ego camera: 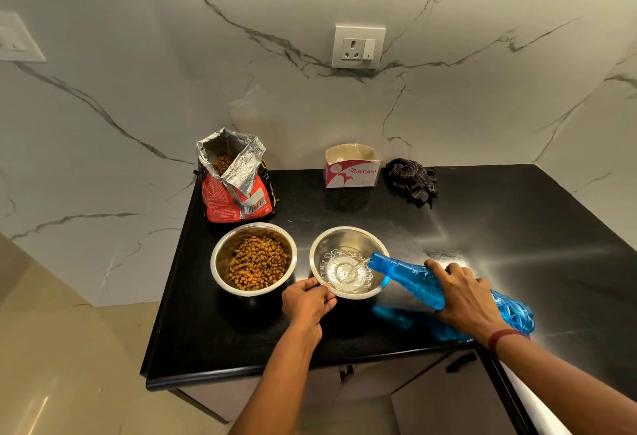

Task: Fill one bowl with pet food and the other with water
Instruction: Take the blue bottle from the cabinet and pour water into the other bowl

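**Blue bottle (406, 276) tipped over the water bowl (344, 238), food bowl (220, 262) full beside it**

Nearest the camera, pale cabinet doors (431, 393) sit below the front edge of the glossy black desk (499, 227). Two bare forearms reach in over that edge.

The left hand (306, 300) has its fingers curled on the near rim of the water bowl and holds it. The right hand (462, 296), with a dark red band (503, 336) at its wrist, is wrapped around the body of the bottle. The bottle lies tilted, its open neck over the right rim of the bowl and its base out past the wrist. Clear water (344, 271) streams from the neck and ripples in a shallow pool at the bottom of the steel bowl.

Just to the left, close to the water bowl, stands the food bowl, also steel, with a heap of brown kibble (258, 265) inside.

Behind the food bowl stands a red pet food bag (234, 189). Its foil-lined top is torn open and more kibble shows inside. Further right, at the back of the desk, is a small open white and pink cardboard box (351, 169) printed "ORIGAMI". A crumpled dark checked cloth (412, 181) lies just beside the box.

The wall behind is white marble with grey veins, and a white socket plate (358, 46) is set in it above the box.
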